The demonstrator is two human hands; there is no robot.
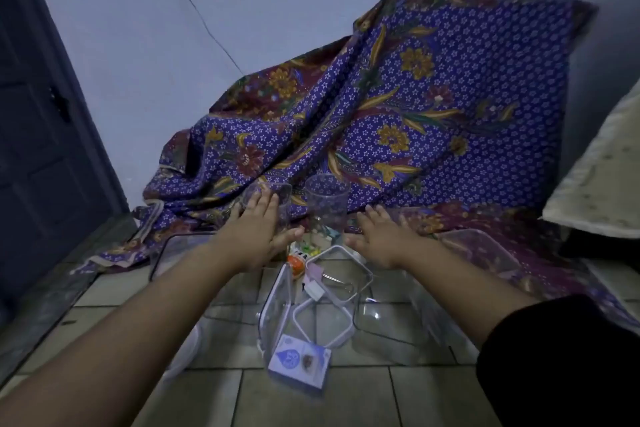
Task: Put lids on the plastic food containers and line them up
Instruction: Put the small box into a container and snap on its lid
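Observation:
Both my hands reach forward over the tiled floor with fingers straight and hold nothing. My left hand [258, 232] hovers in front of a clear round container [277, 196]. My right hand [382, 236] is spread to the right of a tall clear cylindrical container [327, 204]. Below the hands lie clear square containers and lids: one with a white rim [341, 269], a white-rimmed lid [323, 322], a clear piece standing on edge [275, 305], and a clear container [391, 326] at the right. A flat clear lid [176, 250] lies at the left.
A purple batik cloth [415, 107] drapes over something against the wall behind. A small blue-and-white box [299, 362], a binder clip [317, 270] and small colourful items [298, 263] lie among the containers. Another clear container [478, 250] sits on the cloth at the right. A pillow [602, 180] is far right.

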